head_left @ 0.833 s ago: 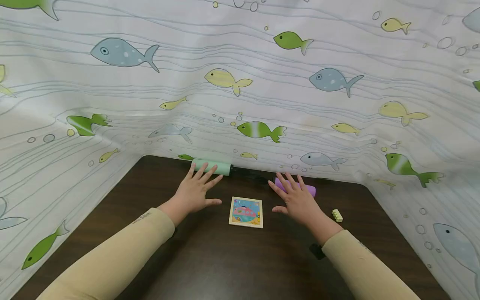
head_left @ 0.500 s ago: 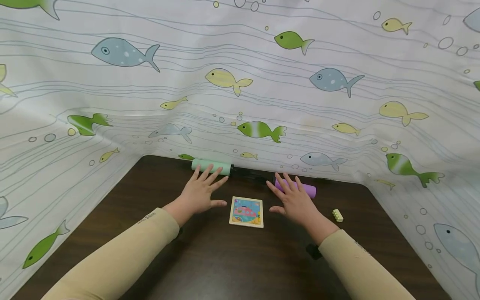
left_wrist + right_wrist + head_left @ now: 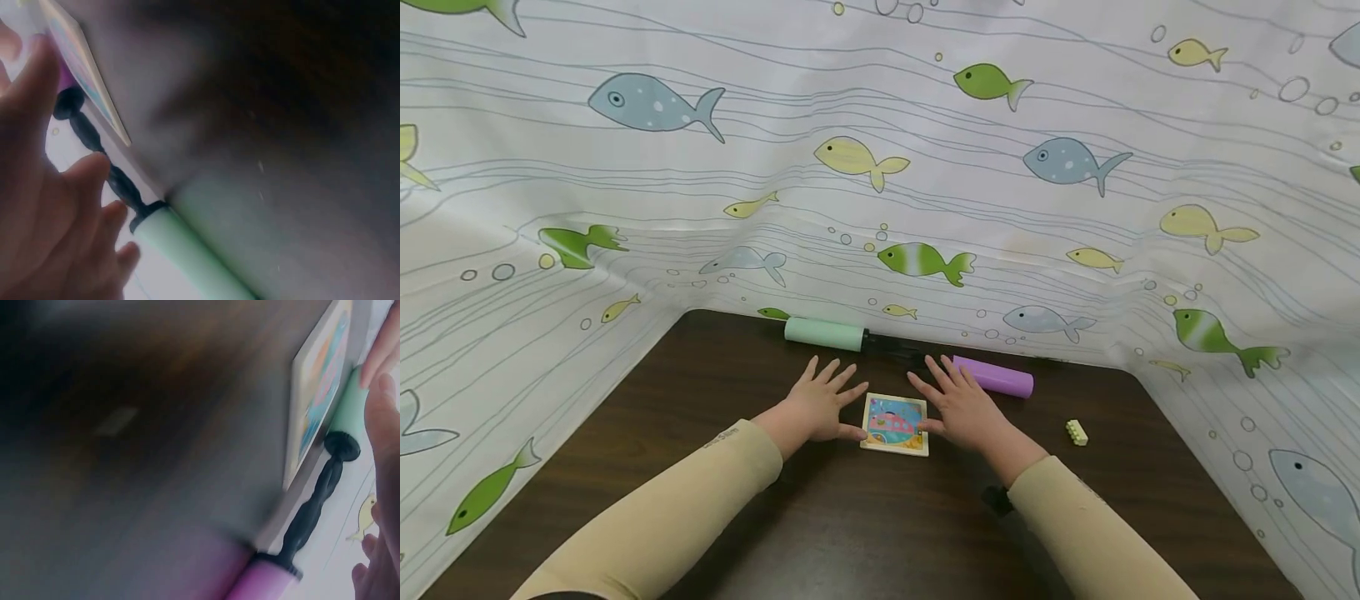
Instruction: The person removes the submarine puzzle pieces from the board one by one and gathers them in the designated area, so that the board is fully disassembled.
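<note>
Left hand (image 3: pixel 820 406) and right hand (image 3: pixel 958 406) flat on the table (image 3: pixel 700 400), fingers spread and straight, gripping nothing. Between them, the puzzle (image 3: pixel 894 423), near table centre, each thumb touching 1 side edge. Behind, against the fish cloth (image 3: pixel 880 167): green roller (image 3: pixel 823 333), purple roller (image 3: pixel 994 376). Right: yellow brick (image 3: pixel 1077 432).

bare table (image 3: pixel 865 533) near side; green roller (image 3: pixel 824 333), purple roller (image 3: pixel 996 377) along back curtain (image 3: pixel 925 167)
</note>
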Available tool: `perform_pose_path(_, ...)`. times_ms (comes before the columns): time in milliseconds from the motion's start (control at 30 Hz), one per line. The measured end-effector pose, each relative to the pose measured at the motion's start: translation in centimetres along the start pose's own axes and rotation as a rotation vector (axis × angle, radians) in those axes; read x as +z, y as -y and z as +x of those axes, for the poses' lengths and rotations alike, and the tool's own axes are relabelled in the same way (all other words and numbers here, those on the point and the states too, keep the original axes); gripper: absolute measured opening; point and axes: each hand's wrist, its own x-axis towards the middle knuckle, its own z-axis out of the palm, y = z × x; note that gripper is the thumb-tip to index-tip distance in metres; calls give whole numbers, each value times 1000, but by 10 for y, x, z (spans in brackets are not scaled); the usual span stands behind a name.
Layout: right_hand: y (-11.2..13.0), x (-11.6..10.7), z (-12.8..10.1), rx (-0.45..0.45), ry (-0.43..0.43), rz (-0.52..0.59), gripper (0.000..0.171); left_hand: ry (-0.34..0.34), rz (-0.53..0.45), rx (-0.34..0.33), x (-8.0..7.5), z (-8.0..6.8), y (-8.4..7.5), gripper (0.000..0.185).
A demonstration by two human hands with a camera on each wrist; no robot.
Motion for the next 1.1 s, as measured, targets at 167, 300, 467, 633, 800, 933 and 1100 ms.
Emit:
perform_pose_path(167,15,-1,20,-43,70,108,69,90,-75,-8,-3,2,-8,93)
perform_pose_path(300,23,-2,30,-29,125,196,62,112,-97,-13,-4,3,-9,91)
perform_pose_path(467,29,1,41,-23,136,265,54,130,-104,-19,-2,8,-8,90)
perform_pose_path(633,36,6,50,-2,116,305,46,170,-94,-30,2,12,-11,91)
perform_pose_path(800,41,10,60,118,120,535,35,182,-119,-54,-1,11,-15,100)
perform_pose_path(933,41,16,67,223,124,728,30,178,-144,-72,-6,11,-16,105)
perform_pose_path(1100,42,22,71,282,126,849,29,199,-191,-84,-10,11,-18,106)
